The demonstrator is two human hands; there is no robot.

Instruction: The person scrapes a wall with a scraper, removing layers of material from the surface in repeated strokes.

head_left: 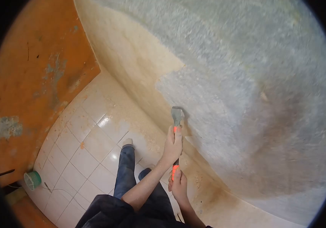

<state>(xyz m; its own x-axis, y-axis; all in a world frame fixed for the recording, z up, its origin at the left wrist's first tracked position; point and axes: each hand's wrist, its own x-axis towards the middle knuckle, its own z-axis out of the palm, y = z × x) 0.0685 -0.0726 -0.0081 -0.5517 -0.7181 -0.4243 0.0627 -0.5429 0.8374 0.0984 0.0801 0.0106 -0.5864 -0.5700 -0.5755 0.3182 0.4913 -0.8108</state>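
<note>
Left hand (173, 145) and right hand (179, 187) grip a scraper (176, 115) at a mostly bared grey wall (216, 102), cream coating (134, 57) remaining near its base.

Wearer has on a plain, near-black top (144, 223), its loose, creased sleeve (110, 205) ending near the elbow, with long, dark blue, denim-like trousers (124, 170), wrinkled down the leg.
</note>
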